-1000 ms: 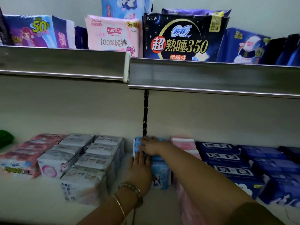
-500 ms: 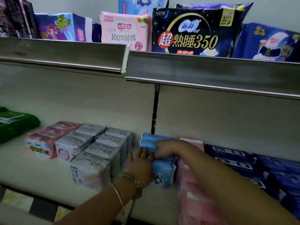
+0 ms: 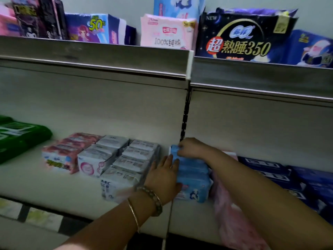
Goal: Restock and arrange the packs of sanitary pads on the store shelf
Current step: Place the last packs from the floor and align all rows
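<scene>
The blue packs (image 3: 193, 179) form a row running front to back on the lower shelf (image 3: 36, 183). The left hand (image 3: 163, 175) presses flat against its left side; the right hand (image 3: 191, 147) grips the rearmost pack.

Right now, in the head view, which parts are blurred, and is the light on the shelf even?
Head view: motion blur softens the whole frame, worst on the pink packaging at lower right and the white packs; only the big print on the dark pack above reads; light is dim and soft, with a thin highlight along the metal rail.
</scene>
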The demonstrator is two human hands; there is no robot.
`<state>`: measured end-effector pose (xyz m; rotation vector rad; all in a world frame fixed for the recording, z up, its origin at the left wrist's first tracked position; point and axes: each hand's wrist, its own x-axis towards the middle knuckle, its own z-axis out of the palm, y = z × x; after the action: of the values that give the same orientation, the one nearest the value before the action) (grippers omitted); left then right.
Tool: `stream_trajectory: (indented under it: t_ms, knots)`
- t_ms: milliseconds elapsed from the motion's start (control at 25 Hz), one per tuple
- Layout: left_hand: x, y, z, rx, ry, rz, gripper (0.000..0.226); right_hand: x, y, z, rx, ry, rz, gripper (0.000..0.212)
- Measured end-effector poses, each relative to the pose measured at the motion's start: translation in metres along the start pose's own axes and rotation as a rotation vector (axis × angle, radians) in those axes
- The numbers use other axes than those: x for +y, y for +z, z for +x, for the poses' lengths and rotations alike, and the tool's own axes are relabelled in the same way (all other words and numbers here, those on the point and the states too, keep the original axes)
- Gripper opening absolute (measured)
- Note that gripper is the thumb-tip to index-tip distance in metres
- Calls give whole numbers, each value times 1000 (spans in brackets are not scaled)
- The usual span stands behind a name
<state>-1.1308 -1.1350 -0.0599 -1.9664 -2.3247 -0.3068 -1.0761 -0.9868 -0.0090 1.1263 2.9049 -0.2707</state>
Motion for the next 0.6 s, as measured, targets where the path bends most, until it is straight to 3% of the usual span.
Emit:
stream_trajectory:
  t_ms: [240,360,480,600]
  knots:
    - [-84,-22,-30,145,111,10,62,-86,10,29,359,62,299,25]
    - [-123,-22,-44,110,152,-45,91,-125,23,43,506,34,268,27]
    - [-159,-10,-55,-73,203,-5,128,-153,45,58,354,36,90,46]
    - [-172,-1,-58,-136,224,-2,117,-163,60,73,173,140,65,59]
